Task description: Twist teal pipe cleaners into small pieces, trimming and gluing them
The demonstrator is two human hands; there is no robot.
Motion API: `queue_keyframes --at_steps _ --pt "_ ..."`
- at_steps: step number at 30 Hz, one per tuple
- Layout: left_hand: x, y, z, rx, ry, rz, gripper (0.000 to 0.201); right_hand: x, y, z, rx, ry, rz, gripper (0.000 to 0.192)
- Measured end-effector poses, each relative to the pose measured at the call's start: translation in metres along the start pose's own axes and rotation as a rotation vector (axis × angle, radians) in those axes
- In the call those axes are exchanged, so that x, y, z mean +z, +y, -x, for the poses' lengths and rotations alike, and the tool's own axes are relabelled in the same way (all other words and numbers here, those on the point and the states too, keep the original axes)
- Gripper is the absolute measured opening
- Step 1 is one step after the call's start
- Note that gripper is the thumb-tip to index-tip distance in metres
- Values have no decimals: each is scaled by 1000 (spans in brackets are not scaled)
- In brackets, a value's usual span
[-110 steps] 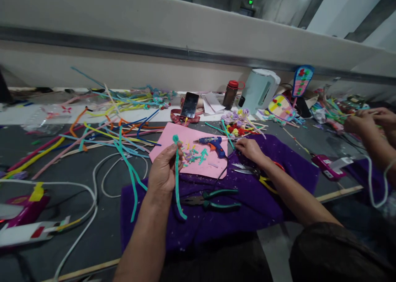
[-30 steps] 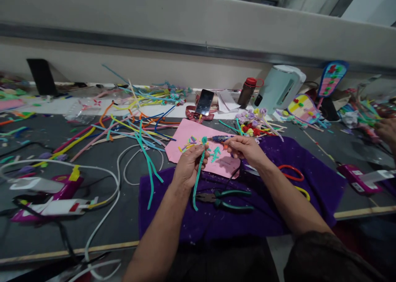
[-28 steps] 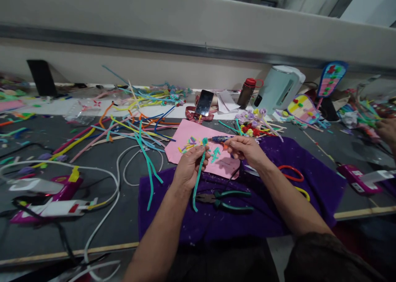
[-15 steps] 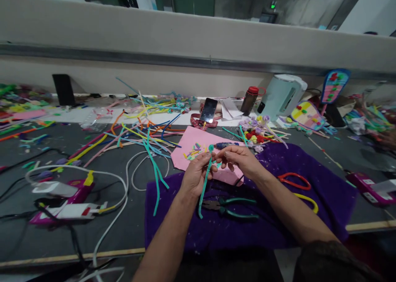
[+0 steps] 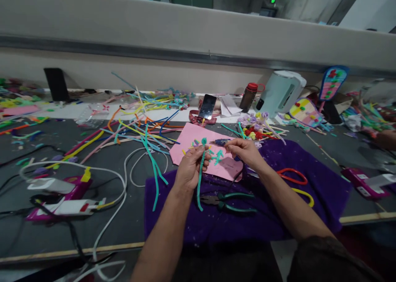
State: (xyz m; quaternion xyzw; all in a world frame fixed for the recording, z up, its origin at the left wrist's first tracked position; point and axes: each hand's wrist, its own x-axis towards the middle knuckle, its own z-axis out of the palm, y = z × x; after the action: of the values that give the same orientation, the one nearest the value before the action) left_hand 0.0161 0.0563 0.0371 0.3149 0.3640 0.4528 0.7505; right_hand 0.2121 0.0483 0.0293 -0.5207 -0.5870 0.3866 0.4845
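Observation:
My left hand [image 5: 193, 166] pinches a teal pipe cleaner [image 5: 200, 187], whose curled top [image 5: 204, 141] rises above my fingers while its tail hangs down. Facing it, my right hand [image 5: 246, 152] has its fingers closed on the back end of a dark blue, pen-shaped hot glue gun [image 5: 221, 142]. The tool's pointed tip aims left, just apart from the curled top. Under both hands lies a pink sheet [image 5: 182, 139] with short teal pieces [image 5: 218, 156] and small coloured bits. Green-handled pliers [image 5: 227, 201] rest on the purple cloth [image 5: 173, 228] below.
Loose pipe cleaners [image 5: 151, 150] spread leftward. A white cable [image 5: 125, 183] loops beside a magenta power strip [image 5: 76, 191]. At the back stand a phone [image 5: 208, 106], a bottle [image 5: 248, 97] and a kettle [image 5: 281, 94]. Scissors with red and yellow handles [image 5: 292, 176] lie right; another person's hand [image 5: 385, 139] shows far right.
My right hand has left the pipe cleaner's top and closed on the glue gun lying on the pink sheet. My left hand, with the pipe cleaner, has shifted slightly left.

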Motion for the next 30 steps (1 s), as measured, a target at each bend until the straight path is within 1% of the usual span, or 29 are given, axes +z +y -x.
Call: queue_keyframes --at_steps 6,8,10,12,14,17,19,21,25,27,30 --pt "-4 3 -1 15 -5 40 25 -13 17 1 -80 50 307 19" --pt "-7 6 -1 -19 -58 118 22 -14 19 1 -120 53 416 20" --pt "-9 9 -1 -52 -129 201 18 -13 21 1 -168 26 532 20" --pt "-10 11 -1 -54 -159 228 17 -10 22 0 -241 -11 682 17" --pt "-11 11 0 -37 -140 204 19 -5 23 -2 -333 -72 888 18" --pt "-10 9 0 -21 -95 150 23 3 24 -7 -464 -224 1208 21" --pt "-8 7 0 -16 -74 103 25 8 24 -11 -518 -324 1335 20" --pt "-6 5 0 -11 -52 45 26 12 25 -14 -535 -369 1401 19" --pt "-4 2 -1 24 -20 -19 28 14 27 -17 -526 -387 1424 17" --pt "-4 1 -2 45 -14 -31 28 12 29 -17 -520 -363 1405 17" --pt "-4 -3 -4 58 -9 -63 27 9 29 -14 -493 -271 1321 17"
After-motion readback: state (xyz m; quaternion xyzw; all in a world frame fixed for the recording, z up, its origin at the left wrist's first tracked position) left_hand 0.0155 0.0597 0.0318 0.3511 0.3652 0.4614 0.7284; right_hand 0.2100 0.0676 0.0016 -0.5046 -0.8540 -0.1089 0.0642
